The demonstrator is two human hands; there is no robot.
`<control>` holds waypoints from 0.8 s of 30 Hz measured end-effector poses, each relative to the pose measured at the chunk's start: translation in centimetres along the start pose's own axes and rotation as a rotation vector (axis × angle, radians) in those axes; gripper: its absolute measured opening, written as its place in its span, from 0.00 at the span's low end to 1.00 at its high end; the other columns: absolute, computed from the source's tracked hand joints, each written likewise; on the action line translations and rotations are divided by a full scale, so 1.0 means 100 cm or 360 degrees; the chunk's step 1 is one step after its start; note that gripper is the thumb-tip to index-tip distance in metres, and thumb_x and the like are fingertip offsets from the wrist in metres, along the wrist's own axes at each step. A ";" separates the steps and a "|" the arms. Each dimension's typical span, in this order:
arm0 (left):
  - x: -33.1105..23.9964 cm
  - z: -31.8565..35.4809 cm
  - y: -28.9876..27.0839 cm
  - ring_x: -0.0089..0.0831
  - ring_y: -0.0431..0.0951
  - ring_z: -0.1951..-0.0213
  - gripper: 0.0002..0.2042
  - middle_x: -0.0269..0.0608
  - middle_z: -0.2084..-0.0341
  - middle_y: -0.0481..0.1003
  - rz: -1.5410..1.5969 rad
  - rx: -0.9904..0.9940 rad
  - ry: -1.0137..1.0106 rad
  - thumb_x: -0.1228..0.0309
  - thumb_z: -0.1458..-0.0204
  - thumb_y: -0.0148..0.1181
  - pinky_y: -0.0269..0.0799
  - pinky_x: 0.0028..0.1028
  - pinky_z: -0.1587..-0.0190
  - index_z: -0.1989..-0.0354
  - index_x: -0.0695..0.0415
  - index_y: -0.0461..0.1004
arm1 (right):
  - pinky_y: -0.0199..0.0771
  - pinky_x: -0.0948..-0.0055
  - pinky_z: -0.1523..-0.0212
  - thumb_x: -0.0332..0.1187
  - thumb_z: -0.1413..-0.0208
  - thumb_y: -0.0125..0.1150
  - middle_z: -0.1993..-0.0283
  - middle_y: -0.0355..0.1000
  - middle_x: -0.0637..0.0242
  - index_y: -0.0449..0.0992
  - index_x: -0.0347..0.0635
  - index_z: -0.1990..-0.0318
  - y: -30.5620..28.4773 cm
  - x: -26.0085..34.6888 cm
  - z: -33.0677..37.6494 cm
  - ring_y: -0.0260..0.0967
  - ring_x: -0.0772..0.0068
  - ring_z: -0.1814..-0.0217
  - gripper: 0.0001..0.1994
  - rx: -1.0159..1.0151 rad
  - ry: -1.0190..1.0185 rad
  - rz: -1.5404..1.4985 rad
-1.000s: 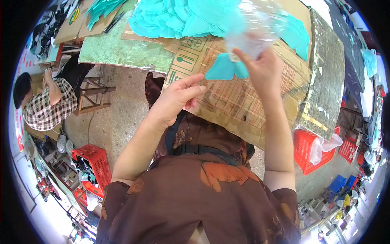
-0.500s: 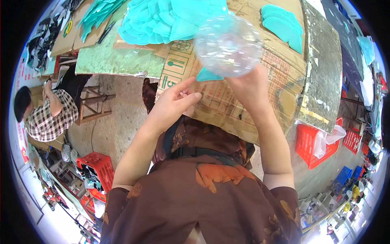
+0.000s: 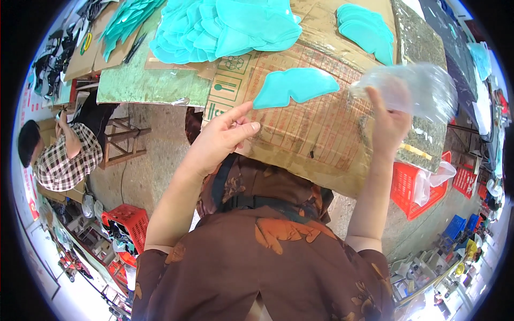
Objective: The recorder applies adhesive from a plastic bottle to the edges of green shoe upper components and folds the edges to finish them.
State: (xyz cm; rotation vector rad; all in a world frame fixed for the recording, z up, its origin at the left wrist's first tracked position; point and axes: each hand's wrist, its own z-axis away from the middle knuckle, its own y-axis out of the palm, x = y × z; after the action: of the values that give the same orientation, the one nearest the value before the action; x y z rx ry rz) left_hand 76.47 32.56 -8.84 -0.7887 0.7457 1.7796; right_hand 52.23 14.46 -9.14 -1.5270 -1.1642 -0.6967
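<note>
A single turquoise wing-shaped piece [image 3: 294, 88] lies flat on the printed cardboard [image 3: 300, 136] in front of me. The tip of the index finger of my left hand [image 3: 227, 131] touches its left point; thumb and index finger are apart, with nothing held between them. To the right, my right hand [image 3: 390, 120] grips a clear, thin plastic sheet [image 3: 428, 93], smeared by motion so its exact shape is hard to tell. At the far side rests a big heap of turquoise pieces [image 3: 225, 29]. A smaller neat stack of the same pieces [image 3: 367, 32] sits at the far right of the cardboard.
More turquoise pieces [image 3: 126, 24], yellow-handled scissors [image 3: 85, 43] and a dark slim tool [image 3: 134, 48] lie at the far left. Red baskets stand on the floor at the left [image 3: 128, 224] and right [image 3: 415, 187]. Another person [image 3: 69, 155] sits at the left.
My right hand has swung right with the clear plastic sheet, off the turquoise piece, which now shows whole. My left hand has hardly moved.
</note>
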 end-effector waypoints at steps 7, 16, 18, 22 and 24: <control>-0.002 -0.003 0.009 0.14 0.65 0.75 0.30 0.27 0.71 0.66 -0.0214 -0.0051 0.0059 0.66 0.45 0.59 0.59 0.15 0.76 0.35 0.64 0.56 | 0.76 0.66 0.51 0.26 0.45 0.61 0.49 0.70 0.61 0.68 0.37 0.46 -0.028 -0.027 -0.005 0.71 0.65 0.49 0.19 -0.0364 0.0493 -0.1250; -0.017 -0.028 -0.008 0.14 0.65 0.83 0.11 0.26 0.79 0.66 0.0158 -0.0079 -0.0116 0.65 0.44 0.57 0.54 0.15 0.85 0.60 0.60 0.71 | 0.75 0.62 0.45 0.31 0.42 0.58 0.46 0.69 0.57 0.67 0.35 0.46 -0.035 -0.037 0.004 0.70 0.60 0.45 0.18 -0.0437 0.0785 -0.1680; -0.021 -0.032 -0.013 0.14 0.65 0.83 0.10 0.26 0.79 0.66 0.0156 -0.0005 -0.0152 0.65 0.44 0.57 0.53 0.15 0.85 0.61 0.60 0.72 | 0.74 0.62 0.44 0.31 0.42 0.58 0.46 0.70 0.56 0.67 0.35 0.46 -0.038 -0.038 0.004 0.70 0.60 0.45 0.18 -0.0451 0.0791 -0.1729; -0.038 -0.033 0.008 0.13 0.64 0.83 0.10 0.27 0.81 0.66 -0.0029 0.0063 -0.0221 0.66 0.45 0.57 0.55 0.15 0.85 0.64 0.60 0.73 | 0.76 0.63 0.47 0.32 0.42 0.58 0.47 0.70 0.57 0.67 0.36 0.46 -0.041 -0.042 0.006 0.71 0.60 0.46 0.18 -0.0437 0.0790 -0.1805; -0.035 -0.034 0.009 0.13 0.64 0.82 0.10 0.27 0.81 0.68 -0.0310 -0.0181 0.0001 0.65 0.45 0.57 0.57 0.15 0.83 0.64 0.60 0.74 | 0.77 0.63 0.48 0.32 0.42 0.59 0.47 0.70 0.58 0.67 0.37 0.46 -0.040 -0.040 0.007 0.71 0.61 0.47 0.19 -0.0428 0.0797 -0.1818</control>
State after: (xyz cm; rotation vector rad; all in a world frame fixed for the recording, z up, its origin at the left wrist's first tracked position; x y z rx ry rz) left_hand 77.18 27.71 -7.96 -0.9062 0.5523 1.6564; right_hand 46.98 13.81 -11.35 -0.6659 -1.5188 -1.9188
